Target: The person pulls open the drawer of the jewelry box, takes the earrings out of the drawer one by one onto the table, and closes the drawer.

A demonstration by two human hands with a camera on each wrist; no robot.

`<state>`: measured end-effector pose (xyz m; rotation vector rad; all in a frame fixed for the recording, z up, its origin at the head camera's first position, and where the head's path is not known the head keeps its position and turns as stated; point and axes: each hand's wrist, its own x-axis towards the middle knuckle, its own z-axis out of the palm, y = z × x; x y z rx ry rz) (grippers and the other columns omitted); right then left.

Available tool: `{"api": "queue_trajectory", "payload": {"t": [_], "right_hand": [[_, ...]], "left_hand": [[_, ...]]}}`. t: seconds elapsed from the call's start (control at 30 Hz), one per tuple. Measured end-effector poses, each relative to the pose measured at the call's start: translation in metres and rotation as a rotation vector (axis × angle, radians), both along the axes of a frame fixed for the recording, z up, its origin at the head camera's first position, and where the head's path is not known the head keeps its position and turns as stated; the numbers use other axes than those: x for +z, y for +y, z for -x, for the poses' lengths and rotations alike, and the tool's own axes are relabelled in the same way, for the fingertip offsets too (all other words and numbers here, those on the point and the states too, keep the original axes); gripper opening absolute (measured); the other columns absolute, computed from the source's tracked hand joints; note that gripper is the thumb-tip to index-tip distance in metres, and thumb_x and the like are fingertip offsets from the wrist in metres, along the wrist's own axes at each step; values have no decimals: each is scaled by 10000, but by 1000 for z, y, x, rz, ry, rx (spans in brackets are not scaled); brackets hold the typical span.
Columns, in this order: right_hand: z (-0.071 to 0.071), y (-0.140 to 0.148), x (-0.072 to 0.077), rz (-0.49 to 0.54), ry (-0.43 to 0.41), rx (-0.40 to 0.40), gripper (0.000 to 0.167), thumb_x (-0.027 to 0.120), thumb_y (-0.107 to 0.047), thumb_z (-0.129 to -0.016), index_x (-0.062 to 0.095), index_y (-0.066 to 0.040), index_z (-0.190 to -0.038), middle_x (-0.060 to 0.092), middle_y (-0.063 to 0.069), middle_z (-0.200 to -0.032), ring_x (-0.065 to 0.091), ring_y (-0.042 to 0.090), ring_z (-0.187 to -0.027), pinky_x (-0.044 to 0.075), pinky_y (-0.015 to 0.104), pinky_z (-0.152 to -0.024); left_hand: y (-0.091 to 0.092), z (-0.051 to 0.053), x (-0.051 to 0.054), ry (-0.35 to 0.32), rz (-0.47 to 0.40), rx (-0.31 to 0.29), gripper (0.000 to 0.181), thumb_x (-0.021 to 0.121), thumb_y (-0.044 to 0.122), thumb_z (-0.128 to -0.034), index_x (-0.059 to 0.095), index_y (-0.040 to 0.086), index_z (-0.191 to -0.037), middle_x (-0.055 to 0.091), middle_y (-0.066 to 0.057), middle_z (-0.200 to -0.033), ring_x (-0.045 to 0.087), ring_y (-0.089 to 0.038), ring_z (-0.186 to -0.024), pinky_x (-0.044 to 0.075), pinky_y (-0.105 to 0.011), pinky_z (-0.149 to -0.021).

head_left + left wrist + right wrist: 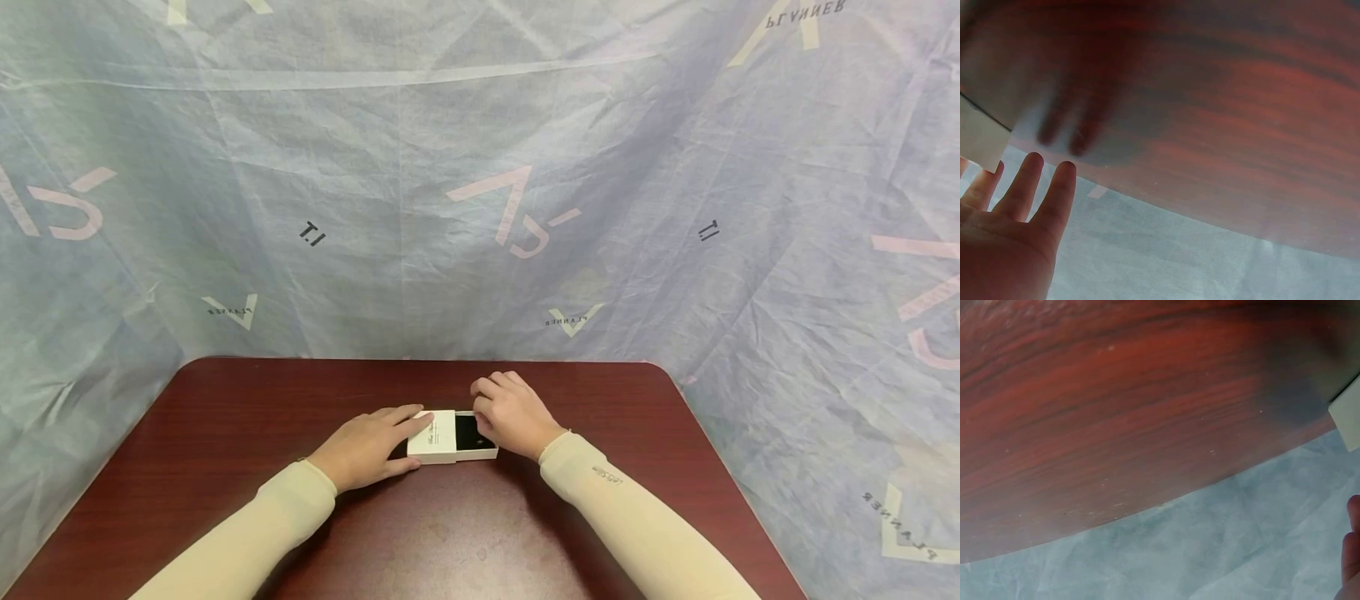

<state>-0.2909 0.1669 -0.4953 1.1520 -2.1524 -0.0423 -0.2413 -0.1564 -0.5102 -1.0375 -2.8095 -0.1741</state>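
A small white box (444, 446) lies on the table with its tray (477, 455) slid out to the right, showing a black inside (467, 435). My left hand (367, 446) holds the box's left part, thumb at the near side, fingers over the top and far side. Curled fingers of my right hand (513, 417) are at the tray's right end; whether they pinch anything is hidden. The left wrist view has the box (982, 134) beside the fingers of my left hand (1010, 250). A box corner (1349, 419) and part of my right hand (1350, 559) show in the right wrist view.
The dark red wooden table (262, 400) has rounded far corners. Behind it and at both sides hangs a grey-blue cloth (375, 167) printed with letters and shapes.
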Motion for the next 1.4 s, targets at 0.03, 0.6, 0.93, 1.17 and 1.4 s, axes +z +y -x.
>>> {"api": "queue_trajectory", "payload": {"t": [0.03, 0.6, 0.93, 1.17, 1.4], "right_hand": [[0, 1, 0, -1, -1, -4, 119, 916, -140, -890, 819, -200, -856, 811, -40, -1166, 732, 207, -1023, 580, 360, -914], [0, 12, -1, 4, -20, -25, 149, 907, -104, -870, 798, -197, -831, 803, -30, -1148, 725, 224, -996, 580, 373, -908], [0, 22, -4, -1, -31, -48, 155, 885, -96, -882, 779, -190, -819, 801, -29, -1152, 714, 223, -996, 557, 370, -899], [0, 28, -4, 1, -31, -69, 171, 899, -111, -896, 781, -194, -805, 801, -36, -1153, 720, 220, -1017, 566, 375, -906], [-1, 34, 0, -3, -42, -89, 135, 893, -90, -892, 809, -179, -836, 807, -20, -1162, 726, 227, -1017, 571, 380, -910]], "left_hand": [[0, 0, 0, -4, -2, 0, 736, 822, 538, -1108, 599, 251, -1748, 654, -86, -1749, 736, -344, -1507, 682, -585, -1110], [2, -1, 1, -28, 2, 5, 739, 810, 540, -1116, 589, 244, -1755, 643, -92, -1761, 722, -359, -1524, 670, -590, -1137], [2, -3, 3, -16, -9, -3, 728, 821, 540, -1109, 609, 244, -1739, 660, -86, -1742, 731, -353, -1509, 677, -599, -1113], [1, -2, 2, -20, -7, 1, 737, 824, 531, -1108, 600, 243, -1748, 650, -89, -1754, 719, -355, -1529, 670, -608, -1134], [1, -1, 1, 6, 2, 4, 741, 832, 515, -1106, 596, 239, -1751, 649, -89, -1756, 728, -351, -1520, 676, -599, -1124]]}}
